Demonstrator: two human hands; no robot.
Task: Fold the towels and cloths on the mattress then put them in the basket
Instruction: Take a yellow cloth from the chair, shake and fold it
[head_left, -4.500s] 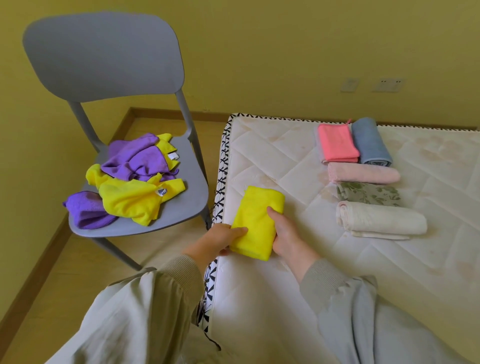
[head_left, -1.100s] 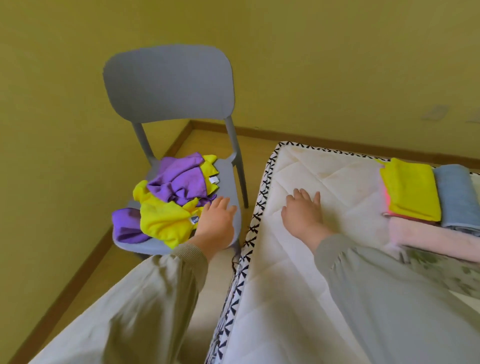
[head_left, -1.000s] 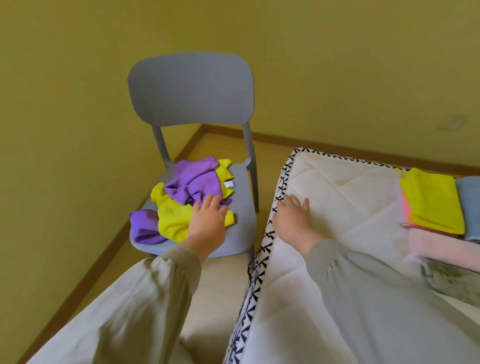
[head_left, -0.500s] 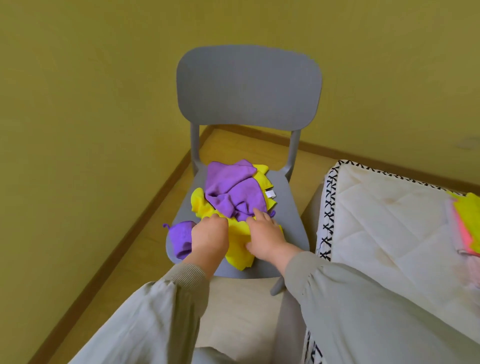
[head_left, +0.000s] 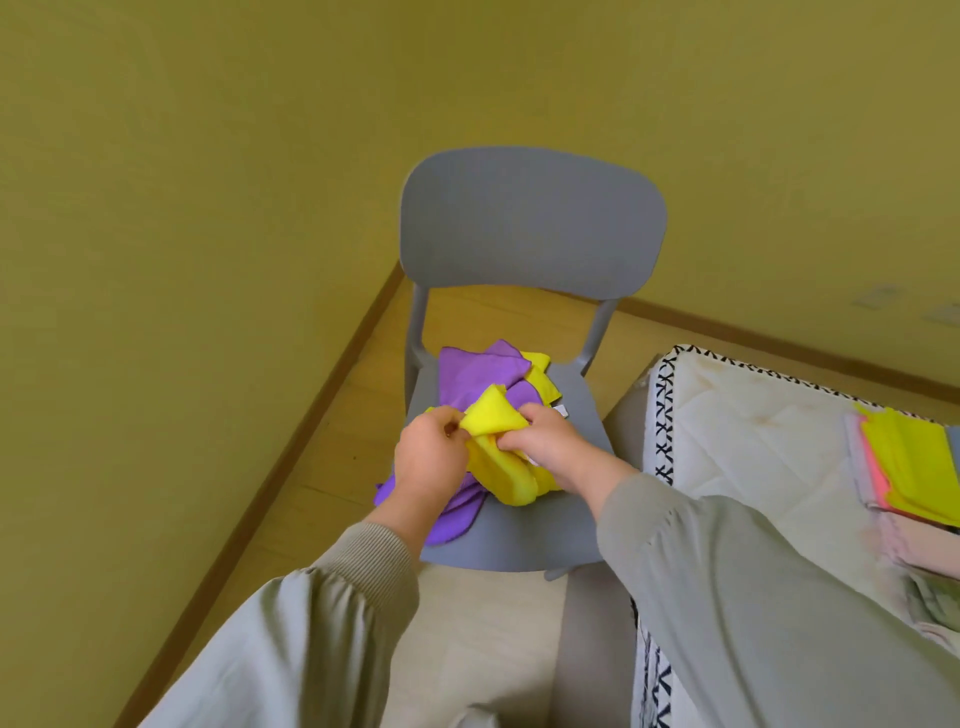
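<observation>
**Taking the next crumpled yellow microfibre cloth (head_left: 493, 422) off the grey plastic chair (head_left: 530, 234).**

Above the chair's seat, your left hand (head_left: 428, 462) pinches one bunched edge of the cloth with curled fingers. Your right hand (head_left: 550, 448) grips the other side, closed on the fabric. Loose purple microfibre cloths (head_left: 478, 374) lie under and behind it on the seat, so lift straight up and give a small shake, lest one drags along. Walk your fingers out to two neighbouring corners before you spread it on the white quilted mattress (head_left: 753, 441) right of the chair. Farther right of the chair, a folded yellow cloth (head_left: 914, 462) already lies on that mattress.
</observation>
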